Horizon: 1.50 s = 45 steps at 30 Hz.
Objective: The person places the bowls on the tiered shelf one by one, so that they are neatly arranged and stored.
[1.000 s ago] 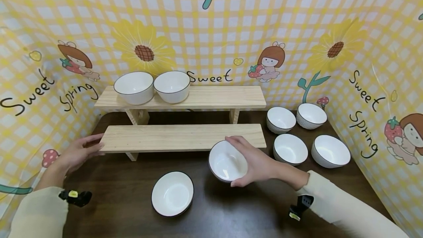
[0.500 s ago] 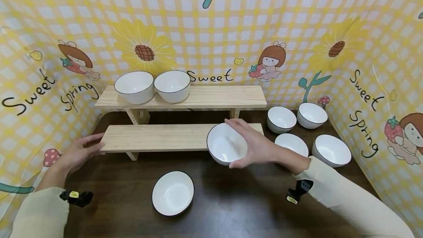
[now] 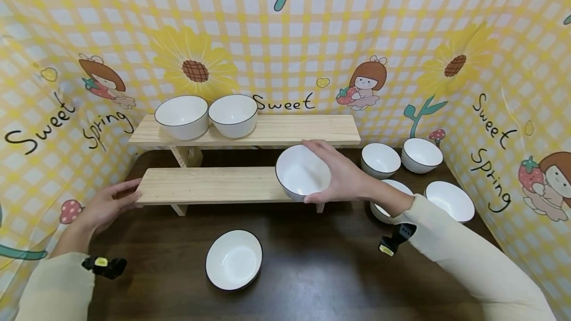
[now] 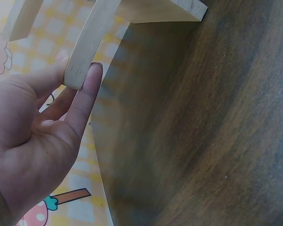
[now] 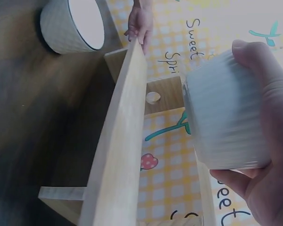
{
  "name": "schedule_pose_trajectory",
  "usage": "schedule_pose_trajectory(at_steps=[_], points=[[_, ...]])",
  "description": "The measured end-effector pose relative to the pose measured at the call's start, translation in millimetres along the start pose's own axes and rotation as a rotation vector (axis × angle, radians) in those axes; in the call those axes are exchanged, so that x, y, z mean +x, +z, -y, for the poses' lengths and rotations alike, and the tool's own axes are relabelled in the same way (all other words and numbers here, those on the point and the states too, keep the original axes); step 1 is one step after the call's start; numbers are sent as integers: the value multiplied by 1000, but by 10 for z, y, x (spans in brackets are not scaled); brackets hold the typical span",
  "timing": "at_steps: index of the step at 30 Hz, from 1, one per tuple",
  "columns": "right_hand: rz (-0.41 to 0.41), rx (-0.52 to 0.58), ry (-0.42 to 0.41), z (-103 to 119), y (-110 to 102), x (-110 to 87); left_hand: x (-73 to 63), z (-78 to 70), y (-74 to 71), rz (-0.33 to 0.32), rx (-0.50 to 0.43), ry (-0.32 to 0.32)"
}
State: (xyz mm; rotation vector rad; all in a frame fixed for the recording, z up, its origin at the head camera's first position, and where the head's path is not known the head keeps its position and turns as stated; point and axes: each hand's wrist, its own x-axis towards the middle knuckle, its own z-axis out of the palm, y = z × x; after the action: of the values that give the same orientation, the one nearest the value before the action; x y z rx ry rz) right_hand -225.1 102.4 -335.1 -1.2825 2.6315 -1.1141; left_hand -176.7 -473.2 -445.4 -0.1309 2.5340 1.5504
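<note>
In the head view my right hand (image 3: 341,177) grips a white bowl (image 3: 301,172) with a thin dark rim by its right side. The bowl is held in the air over the right part of the lower board (image 3: 209,185) of a two-step wooden shelf. From the right wrist, the ribbed outside of this bowl (image 5: 226,113) shows between thumb and fingers. My left hand (image 3: 109,204) pinches the left end of the lower board; the left wrist view shows that board end (image 4: 82,61) between thumb and fingers. Two white bowls (image 3: 182,113) stand side by side on the upper board (image 3: 303,130).
Another white bowl (image 3: 234,260) stands on the dark table (image 3: 312,281) in front of the shelf. Several more bowls (image 3: 380,159) stand to the right of it, one (image 3: 379,212) partly behind my right forearm. A yellow checked cloth (image 3: 285,38) surrounds the table.
My right hand has carried its bowl up and away from me, from in front of the lower board to over it. My left hand stays at the board's end.
</note>
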Motion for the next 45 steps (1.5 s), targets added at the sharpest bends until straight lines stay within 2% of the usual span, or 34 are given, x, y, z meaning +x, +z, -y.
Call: schedule_pose_trajectory(at_steps=[8,22,37,45], points=[[-41,17,27,-14,-85,210,18,13,-23,12,5,-16],[-72,-33,151,-33,-219,611,10,9,-13,18,-9,-5],[-124,-21,245,-187,-193,980,11,10,-24,19,-8,-21],[-124,-25,302,-246,-166,1099,22,33,-36,18,-41,5]])
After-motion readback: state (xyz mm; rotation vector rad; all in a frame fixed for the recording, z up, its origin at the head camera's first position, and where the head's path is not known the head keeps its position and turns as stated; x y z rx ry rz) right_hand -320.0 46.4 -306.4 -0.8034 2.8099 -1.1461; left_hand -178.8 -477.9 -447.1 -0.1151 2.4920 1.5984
